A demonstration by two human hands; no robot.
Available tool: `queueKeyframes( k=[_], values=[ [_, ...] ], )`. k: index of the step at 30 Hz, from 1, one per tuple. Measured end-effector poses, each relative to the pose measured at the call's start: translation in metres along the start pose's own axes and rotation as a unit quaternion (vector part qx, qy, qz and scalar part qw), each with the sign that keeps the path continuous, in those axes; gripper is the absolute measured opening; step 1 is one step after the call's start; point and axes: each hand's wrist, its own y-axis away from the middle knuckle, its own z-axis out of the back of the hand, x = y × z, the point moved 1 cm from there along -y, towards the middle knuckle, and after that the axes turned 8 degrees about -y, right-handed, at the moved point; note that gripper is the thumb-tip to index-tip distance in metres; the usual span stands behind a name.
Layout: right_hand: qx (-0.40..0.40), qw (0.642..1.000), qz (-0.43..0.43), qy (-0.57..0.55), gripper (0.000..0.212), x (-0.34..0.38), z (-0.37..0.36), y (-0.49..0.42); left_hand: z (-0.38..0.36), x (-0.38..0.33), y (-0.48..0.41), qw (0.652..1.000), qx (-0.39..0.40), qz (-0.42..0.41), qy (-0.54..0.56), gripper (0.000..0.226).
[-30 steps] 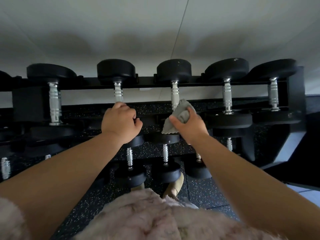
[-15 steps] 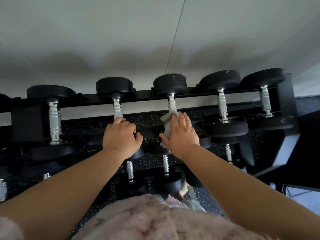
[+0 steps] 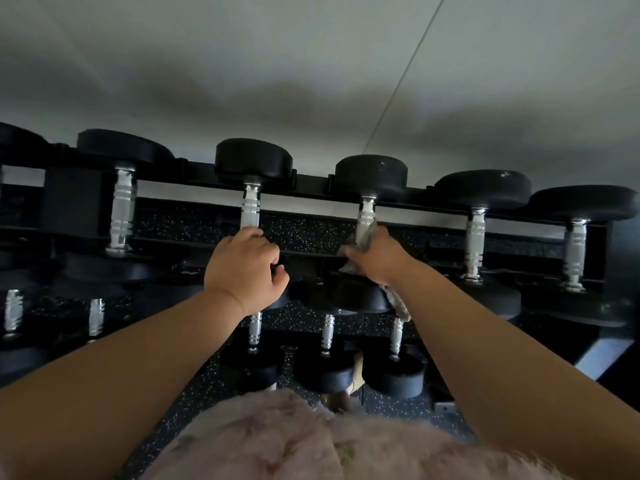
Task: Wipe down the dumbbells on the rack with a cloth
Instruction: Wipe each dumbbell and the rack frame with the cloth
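Observation:
Black dumbbells with chrome handles lie across the black rack's top rail [image 3: 311, 190]. My left hand [image 3: 246, 268] grips the near end of one dumbbell [image 3: 252, 161], just below its chrome handle. My right hand [image 3: 377, 256] holds the grey cloth [image 3: 365, 237] wrapped round the lower part of the handle of the neighbouring dumbbell [image 3: 370, 174]. A tail of the cloth hangs under my right wrist.
More dumbbells sit to the left [image 3: 122, 209] and right [image 3: 476, 237] on the top tier, with smaller ones [image 3: 327, 344] on the lower tier. The rack's end frame [image 3: 609, 344] stands at the right. A speckled rubber floor [image 3: 166, 414] lies below, a pale wall behind.
My right hand went from holding the cloth free in front of the rack to closing it round the dumbbell handle. The left hand stayed on its dumbbell. The view tilted up.

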Motion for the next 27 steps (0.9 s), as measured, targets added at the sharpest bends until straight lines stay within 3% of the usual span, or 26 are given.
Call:
queueKeyframes(
  k=[3,6,8,11,13,16,18,20,21,24,27],
  values=[
    [0.008,0.991,-0.008,0.137,0.053,-0.008,0.004,0.009,0.0,0.0,0.0,1.0,0.001,0.001,-0.006,0.021],
    [0.018,0.989,0.003,0.148,0.049,-0.003,0.005,0.007,-0.001,0.0,0.0,1.0,0.01,0.004,-0.006,0.021],
    [-0.008,0.993,0.026,0.111,0.046,0.009,0.008,-0.001,-0.001,0.0,0.0,1.0,0.011,0.007,-0.003,0.021],
    [-0.103,0.992,0.07,-0.019,0.04,0.026,0.015,-0.016,-0.002,-0.001,0.0,1.0,0.01,0.011,-0.004,0.02],
    [-0.124,0.984,0.064,-0.112,0.046,0.027,0.016,-0.02,-0.001,-0.002,0.0,1.0,0.013,0.015,-0.004,0.02],
    [-0.01,0.982,0.03,-0.184,0.062,0.014,0.008,-0.009,0.0,-0.002,0.0,1.0,0.014,0.015,-0.004,0.02],
    [0.065,0.989,0.008,-0.129,0.075,0.004,0.008,0.006,0.0,-0.002,0.0,1.0,0.012,0.015,-0.006,0.02],
    [0.085,0.994,0.011,-0.068,0.083,-0.003,0.014,0.011,-0.001,-0.002,0.001,1.0,0.012,0.016,-0.006,0.02],
    [0.08,0.996,0.023,-0.038,0.075,-0.005,0.016,0.011,-0.001,-0.002,0.001,1.0,0.011,0.016,-0.004,0.022],
    [0.056,0.996,0.074,0.003,0.019,0.006,0.021,0.008,-0.001,-0.001,0.001,1.0,0.007,0.013,0.001,0.026],
    [-0.034,0.994,0.088,-0.051,0.031,0.022,0.019,-0.019,-0.001,-0.001,0.001,1.0,0.005,0.012,-0.001,0.021]
  ],
)
